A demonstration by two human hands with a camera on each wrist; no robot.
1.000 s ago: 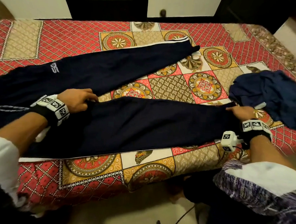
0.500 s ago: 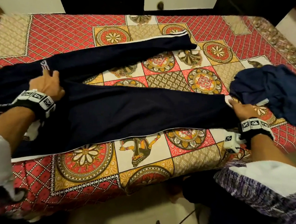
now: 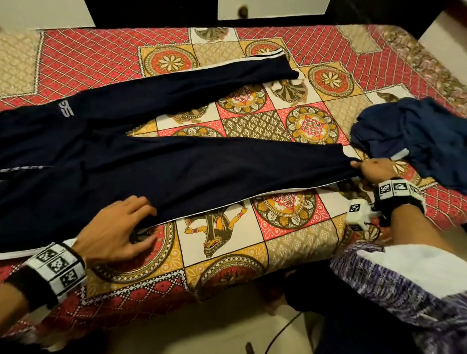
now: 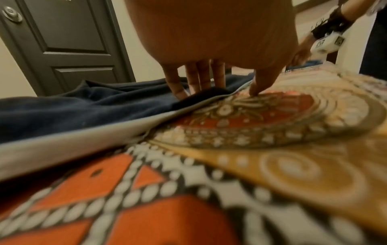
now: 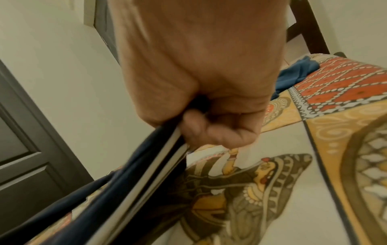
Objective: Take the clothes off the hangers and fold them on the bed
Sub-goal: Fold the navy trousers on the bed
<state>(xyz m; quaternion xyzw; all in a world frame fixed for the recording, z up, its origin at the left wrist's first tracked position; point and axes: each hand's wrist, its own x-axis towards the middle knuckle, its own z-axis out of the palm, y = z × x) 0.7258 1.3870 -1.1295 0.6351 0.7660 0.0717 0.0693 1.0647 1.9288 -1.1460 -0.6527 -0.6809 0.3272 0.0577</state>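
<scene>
Dark navy track pants (image 3: 200,169) with white side stripes lie spread across the bed (image 3: 290,251), legs pointing right and splayed apart. My left hand (image 3: 125,225) reaches to the near edge of the near leg; its straight fingers (image 4: 199,82) touch the fabric (image 4: 83,106) and the thumb rests on the bedspread. At the cuff of the near leg my right hand (image 3: 369,168) grips the fabric. The right wrist view shows that fist (image 5: 209,126) closed round the striped hem (image 5: 134,190), pulled taut. No hanger is in view.
A crumpled blue garment (image 3: 431,139) lies at the bed's right side, just beyond my right hand. Dark doors (image 3: 144,4) stand behind the bed. A cable (image 3: 280,335) trails on the floor by the bed's near edge.
My left hand left the crotch area and came down to the near edge of the near leg. The near leg slid farther from the bed's edge. My right hand kept hold of the cuff.
</scene>
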